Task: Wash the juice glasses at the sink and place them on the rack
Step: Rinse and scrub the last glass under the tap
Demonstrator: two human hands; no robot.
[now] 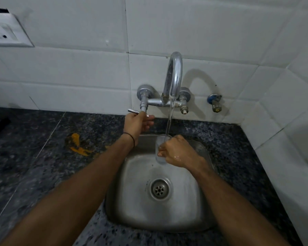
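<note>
A clear juice glass [160,141] stands upright over the steel sink [178,215], under the stream of water [169,119] running from the curved chrome tap [174,75]. My right hand [176,151] grips the glass from its right side; its fingers wrap round the glass and hide much of it. My left hand [138,122] holds the tap's left lever handle [134,111], thumb and fingers curled round it. The rack is out of sight.
A dark speckled stone counter [34,166] surrounds the sink, with an orange stain [77,142] left of the basin. White tiled walls stand behind and at the right. A small blue valve [215,102] sits right of the tap. A wall socket [5,32] is at upper left.
</note>
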